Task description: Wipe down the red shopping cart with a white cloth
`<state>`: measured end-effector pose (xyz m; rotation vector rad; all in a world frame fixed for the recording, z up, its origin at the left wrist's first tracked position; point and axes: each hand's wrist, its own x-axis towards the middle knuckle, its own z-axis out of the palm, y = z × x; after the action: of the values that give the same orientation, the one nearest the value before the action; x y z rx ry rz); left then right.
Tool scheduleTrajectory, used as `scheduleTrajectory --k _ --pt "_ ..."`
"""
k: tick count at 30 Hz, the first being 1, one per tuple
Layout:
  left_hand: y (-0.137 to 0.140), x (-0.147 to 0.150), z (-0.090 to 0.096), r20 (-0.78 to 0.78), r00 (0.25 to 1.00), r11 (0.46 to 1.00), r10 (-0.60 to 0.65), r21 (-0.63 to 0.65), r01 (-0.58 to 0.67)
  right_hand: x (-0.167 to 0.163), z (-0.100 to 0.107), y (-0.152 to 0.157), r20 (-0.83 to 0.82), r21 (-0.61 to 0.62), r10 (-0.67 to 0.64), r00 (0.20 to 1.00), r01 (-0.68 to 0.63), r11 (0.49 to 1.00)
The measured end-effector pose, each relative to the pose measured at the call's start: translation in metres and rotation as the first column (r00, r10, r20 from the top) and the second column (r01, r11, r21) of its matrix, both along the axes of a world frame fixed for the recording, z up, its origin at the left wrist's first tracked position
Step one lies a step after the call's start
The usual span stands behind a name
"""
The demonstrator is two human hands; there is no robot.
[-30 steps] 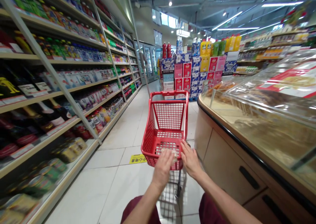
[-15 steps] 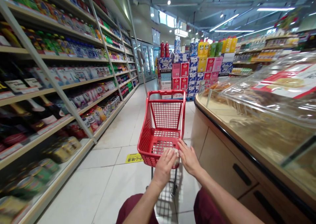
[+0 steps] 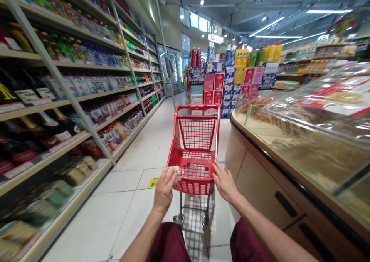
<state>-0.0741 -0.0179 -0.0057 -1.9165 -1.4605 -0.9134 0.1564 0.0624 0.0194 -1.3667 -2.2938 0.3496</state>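
A small red mesh shopping cart (image 3: 196, 146) stands in the aisle in front of me, its basket bare. My left hand (image 3: 165, 187) is at the cart's near left corner, closed on a small whitish crumpled thing (image 3: 176, 173), perhaps a cloth. My right hand (image 3: 224, 183) rests with fingers spread against the near right corner of the cart's rim. My dark red trouser legs show at the bottom.
Long shelves of bottles and packets (image 3: 72, 88) line the left. A counter with a clear cover over food (image 3: 306, 138) runs along the right. A stack of coloured cartons and bottles (image 3: 228, 81) stands at the aisle's end. A yellow floor sticker (image 3: 153, 182) lies left of the cart.
My left hand has slid with the whitish thing from the middle of the cart's near rim to its left corner. My right hand shifted slightly right along the rim.
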Motion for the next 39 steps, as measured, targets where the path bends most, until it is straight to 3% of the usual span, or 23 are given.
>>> scheduleTrajectory --k 3,6,8,13,19,25,30,36,39 --pt "-0.023 -0.022 -0.032 0.028 0.999 0.998 0.035 -0.052 -0.033 -0.001 -0.002 0.000 -0.027 -0.008 -0.036 0.999 0.036 0.999" --pt "-0.040 -0.013 -0.060 0.025 0.999 0.990 -0.021 -0.142 0.025 -0.001 -0.002 0.001 -0.025 -0.019 -0.039 0.999 0.039 0.999" --pt "-0.040 -0.003 -0.056 0.081 0.996 0.989 -0.030 -0.143 0.041 0.000 -0.001 0.002 -0.014 -0.014 -0.017 1.000 0.017 1.000" --pt "-0.015 0.019 -0.014 0.134 0.982 0.991 -0.135 -0.008 0.137 0.002 0.006 0.004 -0.015 -0.013 -0.007 1.000 0.007 1.000" --pt "-0.022 0.054 -0.037 -0.020 0.955 0.952 -0.295 -0.091 0.292 0.013 0.016 0.000 -0.042 -0.033 0.028 0.999 -0.029 0.999" --pt "0.003 0.063 -0.008 -0.157 0.925 0.938 -0.345 -0.100 0.333 0.025 0.014 -0.001 -0.124 -0.044 0.000 0.992 -0.006 0.999" --pt "0.015 0.075 -0.026 -0.252 0.871 0.900 -0.421 -0.232 0.368 0.033 0.009 0.003 -0.148 -0.102 0.005 0.989 -0.020 0.995" --pt "0.039 0.098 -0.015 -0.290 0.840 0.888 -0.458 -0.187 0.420 0.037 0.014 0.011 -0.137 -0.105 0.022 0.990 -0.036 0.994" --pt "0.044 0.091 -0.027 -0.293 0.836 0.883 -0.464 -0.230 0.410 0.037 0.020 0.014 -0.085 -0.132 0.055 0.995 -0.066 0.989"
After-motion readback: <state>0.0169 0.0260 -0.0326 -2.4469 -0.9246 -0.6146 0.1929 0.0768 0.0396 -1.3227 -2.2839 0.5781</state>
